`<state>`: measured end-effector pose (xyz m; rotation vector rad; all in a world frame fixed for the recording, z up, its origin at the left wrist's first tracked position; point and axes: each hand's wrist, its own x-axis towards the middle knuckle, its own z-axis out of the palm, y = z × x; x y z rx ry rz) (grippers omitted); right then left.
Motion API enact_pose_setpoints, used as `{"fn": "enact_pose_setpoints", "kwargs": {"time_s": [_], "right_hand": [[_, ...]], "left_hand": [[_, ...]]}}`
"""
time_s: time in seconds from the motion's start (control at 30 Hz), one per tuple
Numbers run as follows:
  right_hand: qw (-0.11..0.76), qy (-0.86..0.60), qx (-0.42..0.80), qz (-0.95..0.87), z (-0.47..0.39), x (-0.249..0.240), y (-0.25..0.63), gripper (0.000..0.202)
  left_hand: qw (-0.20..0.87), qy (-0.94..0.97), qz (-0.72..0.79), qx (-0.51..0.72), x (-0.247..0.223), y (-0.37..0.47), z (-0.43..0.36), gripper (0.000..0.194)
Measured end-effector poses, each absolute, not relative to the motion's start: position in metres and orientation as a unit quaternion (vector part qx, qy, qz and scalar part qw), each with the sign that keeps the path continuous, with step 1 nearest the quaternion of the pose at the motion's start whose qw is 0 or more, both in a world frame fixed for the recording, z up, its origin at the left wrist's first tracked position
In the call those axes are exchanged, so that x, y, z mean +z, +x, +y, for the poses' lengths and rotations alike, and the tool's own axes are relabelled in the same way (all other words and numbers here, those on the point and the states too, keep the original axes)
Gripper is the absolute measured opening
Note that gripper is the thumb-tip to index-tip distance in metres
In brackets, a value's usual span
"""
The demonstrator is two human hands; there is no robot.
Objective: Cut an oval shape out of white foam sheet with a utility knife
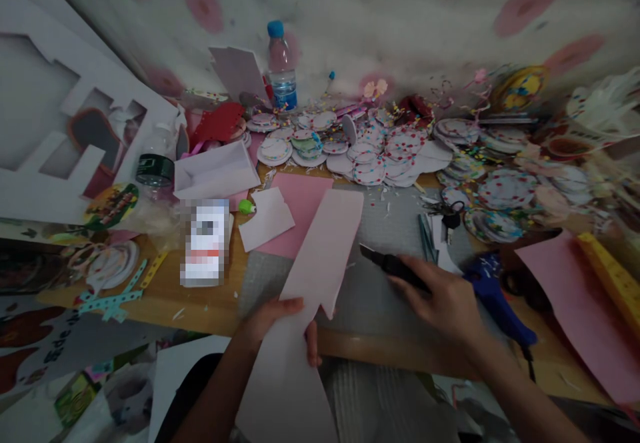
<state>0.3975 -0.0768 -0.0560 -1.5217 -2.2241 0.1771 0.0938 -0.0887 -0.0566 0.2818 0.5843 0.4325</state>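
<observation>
My left hand grips a long white foam board near its middle, thumb on top and fingers curled underneath. The board tilts over the table's front edge, and a notch shows in its right side by my fingers. To the right, my right hand is closed around a black utility knife. Its blade is out, points left and stays apart from the board. Below both lies a grey cutting mat. Under the board's far end are a pink sheet and a small white piece.
Many decorated white discs are heaped along the back, near a water bottle. A white box and a blurred-out phone lie left. On the right are a blue glue gun, keys and pink sheet material.
</observation>
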Motion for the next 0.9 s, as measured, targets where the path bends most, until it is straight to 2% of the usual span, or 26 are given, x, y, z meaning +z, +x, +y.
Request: {"fn": "enact_pose_setpoints", "kwargs": {"time_s": [0.2, 0.4, 0.53, 0.67, 0.77, 0.9], "right_hand": [[0.223, -0.502, 0.13, -0.826, -0.082, -0.041, 0.391, 0.026], [0.169, -0.421, 0.164, -0.876, -0.094, -0.029, 0.365, 0.031], [0.155, -0.439, 0.167, -0.869, -0.093, -0.033, 0.366, 0.032], [0.148, -0.45, 0.179, -0.862, -0.092, -0.037, 0.368, 0.03], [0.15, -0.451, 0.166, -0.864, -0.087, -0.043, 0.371, 0.029], [0.208, -0.518, 0.09, -0.825, -0.069, -0.055, 0.391, 0.031]], "left_hand": [[0.917, 0.149, 0.28, 0.242, -0.055, 0.089, -0.092, 0.04], [0.913, 0.164, 0.305, 0.216, -0.052, 0.098, -0.088, 0.047], [0.907, 0.168, 0.335, 0.194, -0.051, 0.099, -0.088, 0.051], [0.908, 0.161, 0.332, 0.199, -0.055, 0.099, -0.088, 0.045], [0.912, 0.146, 0.322, 0.206, -0.059, 0.1, -0.087, 0.041], [0.922, 0.144, 0.284, 0.22, -0.064, 0.096, -0.089, 0.039]]}}
